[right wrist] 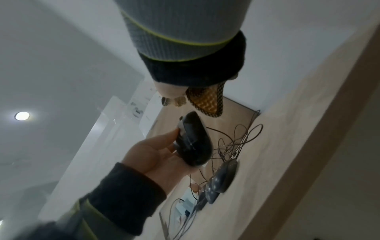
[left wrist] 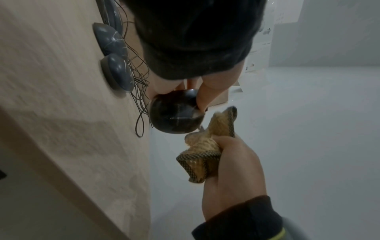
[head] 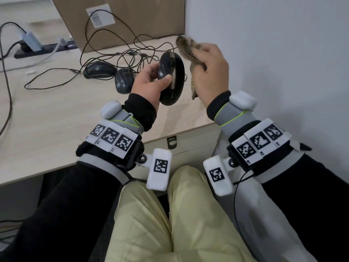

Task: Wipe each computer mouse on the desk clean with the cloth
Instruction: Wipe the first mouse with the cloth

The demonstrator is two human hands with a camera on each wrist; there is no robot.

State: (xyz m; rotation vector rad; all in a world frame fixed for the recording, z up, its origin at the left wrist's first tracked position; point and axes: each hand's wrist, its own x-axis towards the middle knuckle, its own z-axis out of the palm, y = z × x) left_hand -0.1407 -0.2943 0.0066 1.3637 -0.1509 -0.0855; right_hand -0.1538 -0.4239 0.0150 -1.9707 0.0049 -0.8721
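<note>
My left hand grips a glossy black wired mouse, lifted off the desk and tilted on its side, thumb across its top. The same mouse fills the middle of the left wrist view and shows as the mouse in the right wrist view. My right hand clutches a bunched brown patterned cloth just right of the mouse. The cloth has a corner close to the mouse; contact is unclear. Two more dark mice lie on the desk to the left.
The mice's tangled black cables lie behind them on the light wooden desk. A cardboard box stands at the back, a power strip at the far left. A white wall borders the desk's right edge.
</note>
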